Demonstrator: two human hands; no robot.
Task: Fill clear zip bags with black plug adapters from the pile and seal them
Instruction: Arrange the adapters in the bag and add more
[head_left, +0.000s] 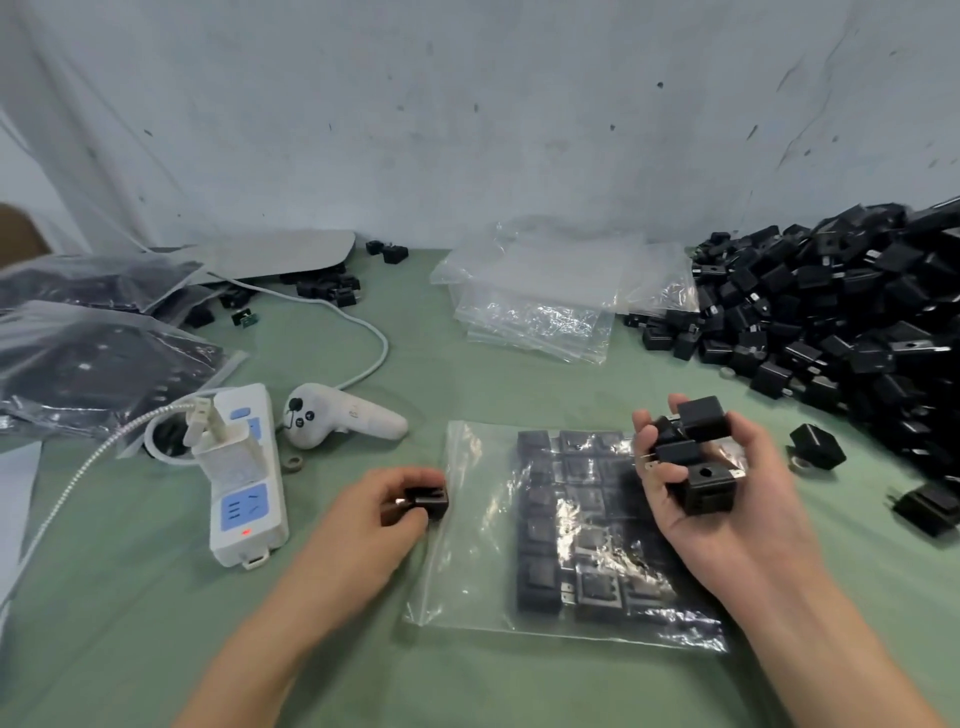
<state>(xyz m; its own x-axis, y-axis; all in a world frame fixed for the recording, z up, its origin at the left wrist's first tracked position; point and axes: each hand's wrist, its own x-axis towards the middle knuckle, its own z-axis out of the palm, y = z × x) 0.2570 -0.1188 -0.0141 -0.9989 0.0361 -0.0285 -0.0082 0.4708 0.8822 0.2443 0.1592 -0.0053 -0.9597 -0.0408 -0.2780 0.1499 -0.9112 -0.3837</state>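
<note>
Several small black cube-shaped plug adapters (701, 418) sit bunched in my right hand (727, 499), palm up, fingers curled round them above the right part of the clear plastic zip bag (483, 545). My left hand (374, 514) pinches a single black adapter (428, 501) right at the bag's left edge. The bag lies flat on the green worktop (156, 623) between my forearms, with neat rows of black adapters (587, 519) already inside; I cannot tell whether its mouth is open. Just right of my right hand lie two loose adapters (818, 446), and beyond them the big pile of black adapters (831, 312) rises against the wall. A stack of empty clear bags (540, 296) lies at the back centre. To my left are a white power strip (244, 483), a white handheld controller (337, 415), and filled bags (93, 364).
</note>
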